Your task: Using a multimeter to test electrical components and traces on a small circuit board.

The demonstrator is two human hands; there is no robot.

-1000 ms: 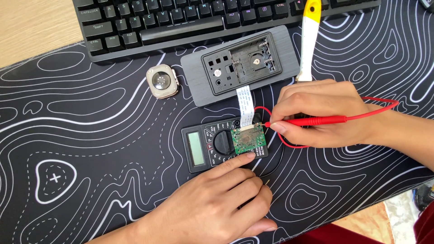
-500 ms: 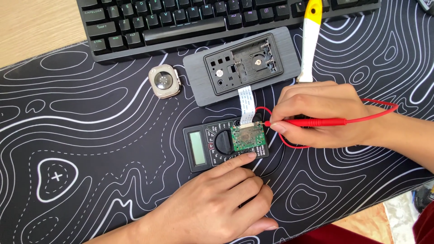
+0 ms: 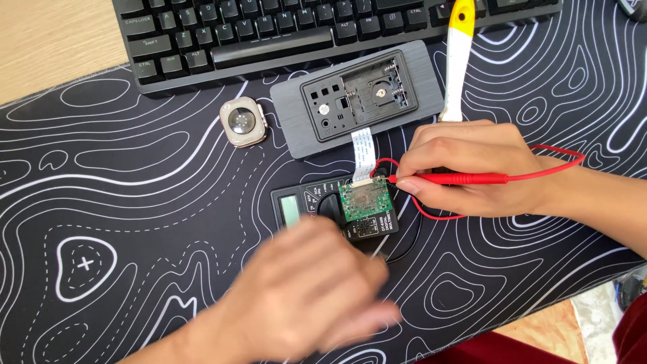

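My right hand (image 3: 472, 168) pinches a red test probe (image 3: 448, 178), and its tip rests at the right edge of a small green circuit board (image 3: 365, 200). The board lies on top of a black multimeter (image 3: 317, 205). A white ribbon cable (image 3: 362, 145) joins it to an open grey device case (image 3: 357, 98). My left hand (image 3: 303, 300) is a blur just below the multimeter, partly covering its lower edge. Whether it holds anything is hidden by the blur. Red lead wire (image 3: 559, 155) loops behind my right wrist.
A black keyboard (image 3: 269, 34) runs along the far edge of the patterned black desk mat (image 3: 121, 202). A watch body without a strap (image 3: 242, 121) lies left of the grey case. A yellow-and-white handled tool (image 3: 458, 61) lies to the case's right. A black lead (image 3: 411, 246) curls beside the multimeter.
My left hand has pulled back from the multimeter toward me and is now blurred with motion. The right hand and red probe stay in place.
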